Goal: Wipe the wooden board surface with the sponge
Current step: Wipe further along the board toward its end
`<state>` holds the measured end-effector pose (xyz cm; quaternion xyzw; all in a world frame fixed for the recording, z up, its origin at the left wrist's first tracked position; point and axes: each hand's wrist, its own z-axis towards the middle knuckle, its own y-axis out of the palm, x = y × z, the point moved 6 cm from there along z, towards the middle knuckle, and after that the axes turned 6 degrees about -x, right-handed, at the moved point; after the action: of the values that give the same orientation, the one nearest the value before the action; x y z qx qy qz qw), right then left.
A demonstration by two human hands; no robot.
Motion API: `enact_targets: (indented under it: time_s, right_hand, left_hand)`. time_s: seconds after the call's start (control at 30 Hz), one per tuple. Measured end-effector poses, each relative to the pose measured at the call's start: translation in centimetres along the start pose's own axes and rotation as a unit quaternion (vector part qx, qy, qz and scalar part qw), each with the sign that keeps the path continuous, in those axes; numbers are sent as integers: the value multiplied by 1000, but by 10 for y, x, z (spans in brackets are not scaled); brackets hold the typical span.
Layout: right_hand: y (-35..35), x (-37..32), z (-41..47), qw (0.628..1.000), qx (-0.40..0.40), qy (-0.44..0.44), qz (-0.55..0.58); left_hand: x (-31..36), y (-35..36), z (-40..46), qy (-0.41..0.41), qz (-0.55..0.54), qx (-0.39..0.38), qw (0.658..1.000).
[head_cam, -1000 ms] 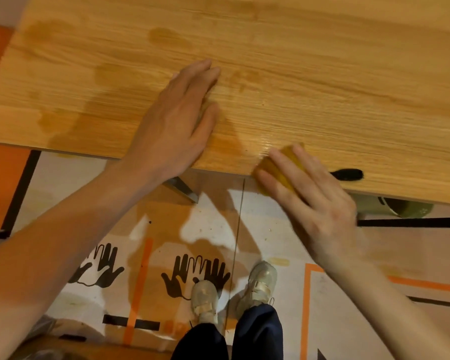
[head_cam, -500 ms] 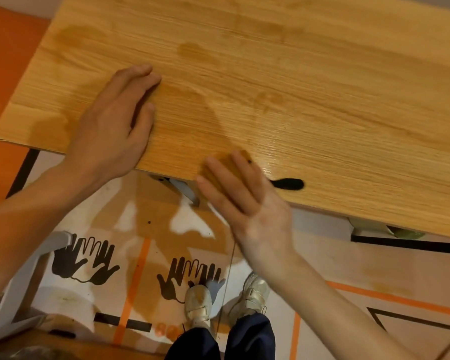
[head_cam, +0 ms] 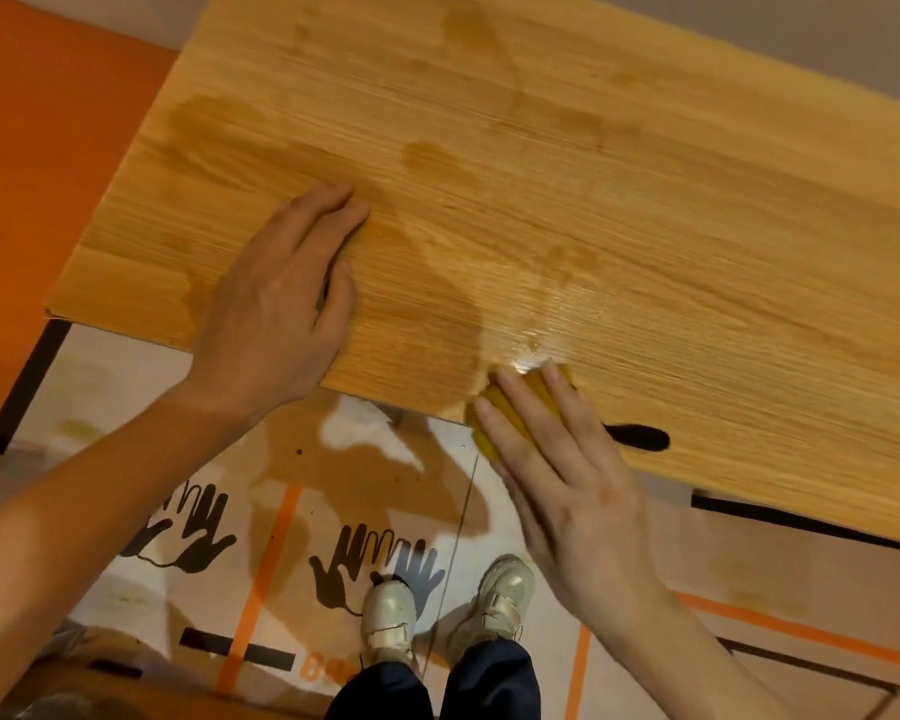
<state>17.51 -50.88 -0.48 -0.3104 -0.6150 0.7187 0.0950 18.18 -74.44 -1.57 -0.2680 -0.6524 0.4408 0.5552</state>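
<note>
I see only a yellow sliver of the sponge [head_cam: 515, 407]; my right hand [head_cam: 572, 475] covers the rest. The board [head_cam: 593, 200] runs past the far and right edges. Both forearms are cut off near me.

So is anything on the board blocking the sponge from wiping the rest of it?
Only the left hand, resting flat on the board left of the sponge. The right hand presses the sponge at the near edge; elsewhere nothing visible blocks it.

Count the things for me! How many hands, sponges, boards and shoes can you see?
Hands: 2, left hand and right hand
Sponges: 1, yellow sponge
Boards: 1, wooden board
Shoes: 2, left shoe and right shoe
Total: 6
</note>
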Motion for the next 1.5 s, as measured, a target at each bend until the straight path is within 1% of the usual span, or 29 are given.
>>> enact_targets:
  time_s: [0.07,0.17,0.27,0.33,0.47,0.53,0.6,0.7,0.73,0.77,0.87,0.93,0.97,1.03,1.1,1.17,1.2,1.27,1.37,1.43,1.5]
  right_hand:
    - [15,-33,36,999,-6,-2,33]
    - [21,-53,61,998,-8,27,52]
    - [17,-49,47,997,-40,32,49]
    - [13,-43,45,994,-57,53,73]
    - [5,-25,107,985,-53,135,89]
    - [2,-22,127,983,-53,153,85]
    - [4,-28,107,984,-61,137,93]
    - [4,-47,48,989,-79,85,93]
    - [4,-43,42,989,-81,75,95]
    - [3,-35,49,989,-77,79,97]
    - [-4,0,109,984,-52,154,71]
    - [-8,15,134,979,-30,185,80]
    - [-7,15,131,979,-23,186,85]
    - [-5,2,94,983,-20,163,80]
    - [-3,-15,44,988,-36,127,76]
    - [-2,-16,23,989,-62,105,80]
    - [-2,-9,28,989,-71,104,83]
    - [-7,11,59,985,-68,132,82]
    - [-18,46,107,978,-21,188,87]
    - [-18,46,99,976,0,191,99]
    - [-10,26,58,982,-18,163,97]
  left_hand:
    - [0,-1,0,3,2,-2,1000]
    - [2,-1,0,4,-5,0,1000]
    - [1,0,-1,4,-1,-2,1000]
    - [1,1,-1,2,-1,-2,1000]
    - [-1,1,-1,3,-6,6,1000]
    - [-2,1,0,9,-7,7,1000]
    - [-1,1,0,15,-9,10,1000]
    - [-2,1,0,21,-4,16,1000]
    - [-2,2,0,21,-3,17,1000]
    - [-3,2,0,21,-2,16,1000]
    - [-3,1,1,18,-8,17,1000]
    - [-2,0,0,17,-11,18,1000]
    - [-2,-1,0,17,-11,17,1000]
    - [0,-1,1,16,-15,9,1000]
    - [0,-1,1,10,-21,2,1000]
    - [0,0,1,10,-25,-2,1000]
    - [0,0,1,11,-25,-2,1000]
    - [-1,0,2,7,-26,-3,1000]
    - [-2,0,1,-2,-28,-3,1000]
    - [0,0,2,-4,-32,0,999]
    - [0,-2,2,-6,-35,4,999]
